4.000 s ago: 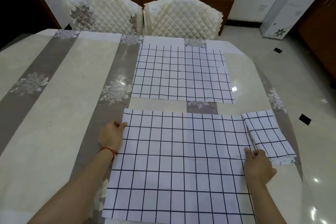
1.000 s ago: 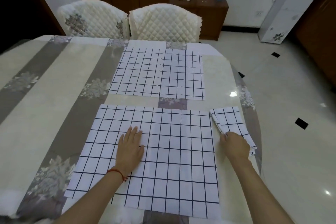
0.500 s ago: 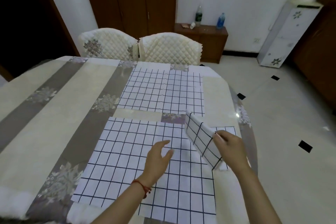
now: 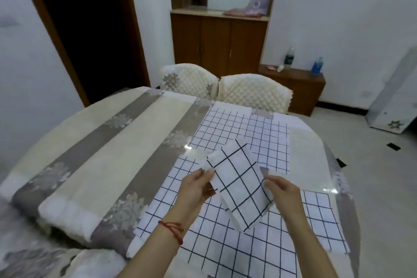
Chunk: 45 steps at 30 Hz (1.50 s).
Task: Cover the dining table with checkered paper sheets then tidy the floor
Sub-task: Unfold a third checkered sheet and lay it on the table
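A folded checkered paper sheet is held up above the table by both hands. My left hand pinches its upper left edge. My right hand grips its right edge. Under it a spread checkered sheet lies flat on the near part of the dining table. A second spread sheet lies farther back, near the chairs. The left half of the table shows its beige and grey striped cloth.
Two white quilted chairs stand at the table's far side. A low wooden cabinet with bottles sits by the back wall, a tall wooden cupboard behind. Pale tiled floor lies to the right, and a white appliance stands there.
My right hand picked the folded sheet off the table's right edge and raised it. My left hand left the spread sheet and took the folded sheet's other edge. The view tilted upward.
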{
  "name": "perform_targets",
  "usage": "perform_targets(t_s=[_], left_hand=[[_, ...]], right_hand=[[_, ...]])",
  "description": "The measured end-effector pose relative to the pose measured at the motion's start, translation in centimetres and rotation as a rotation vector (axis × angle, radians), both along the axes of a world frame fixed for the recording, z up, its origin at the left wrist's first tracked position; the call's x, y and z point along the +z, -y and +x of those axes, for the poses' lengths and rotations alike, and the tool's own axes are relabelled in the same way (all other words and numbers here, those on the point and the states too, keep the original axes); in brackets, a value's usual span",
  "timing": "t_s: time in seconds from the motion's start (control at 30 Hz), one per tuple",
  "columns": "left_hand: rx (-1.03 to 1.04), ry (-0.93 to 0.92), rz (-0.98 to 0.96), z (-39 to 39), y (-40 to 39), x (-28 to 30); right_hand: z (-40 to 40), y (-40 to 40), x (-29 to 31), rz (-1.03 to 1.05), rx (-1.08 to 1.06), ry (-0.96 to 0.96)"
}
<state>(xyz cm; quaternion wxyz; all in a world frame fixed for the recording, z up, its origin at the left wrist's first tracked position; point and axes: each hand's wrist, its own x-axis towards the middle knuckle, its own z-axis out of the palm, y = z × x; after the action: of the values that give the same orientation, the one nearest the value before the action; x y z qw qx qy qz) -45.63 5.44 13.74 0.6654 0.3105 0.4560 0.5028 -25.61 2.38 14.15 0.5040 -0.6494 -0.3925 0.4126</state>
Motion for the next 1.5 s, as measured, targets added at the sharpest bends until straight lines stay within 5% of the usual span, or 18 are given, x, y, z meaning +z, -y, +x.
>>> perform_targets(t_s=[0.1, 0.23, 0.5, 1.23, 1.37, 1.5], left_hand=[[0.1, -0.172, 0.11, -2.6, 1.1, 1.7], [0.207, -0.22, 0.189, -5.8, 3.2, 4.1], [0.348, -0.281, 0.256, -13.9, 6.4, 6.4], [0.739, -0.36, 0.304, -51.0, 14.0, 13.0], [0.762, -0.379, 0.369, -53.1, 13.9, 14.6], [0.806, -0.433, 0.439, -55.3, 13.9, 15.6]], right_hand=[[-4.8, 0.2, 0.9, 0.166, 0.034, 0.193], [-12.0, 0.9, 3.9, 0.347, 0.305, 0.158], [-22.5, 2.0, 6.3, 0.332, 0.665, -0.017], [-50.4, 0.3, 8.6, 0.346, 0.404, 0.217], [-57.7, 5.1, 11.9, 0.536, 0.765, 0.142], [-63.0, 7.9, 12.9, 0.491, 0.985, 0.023]])
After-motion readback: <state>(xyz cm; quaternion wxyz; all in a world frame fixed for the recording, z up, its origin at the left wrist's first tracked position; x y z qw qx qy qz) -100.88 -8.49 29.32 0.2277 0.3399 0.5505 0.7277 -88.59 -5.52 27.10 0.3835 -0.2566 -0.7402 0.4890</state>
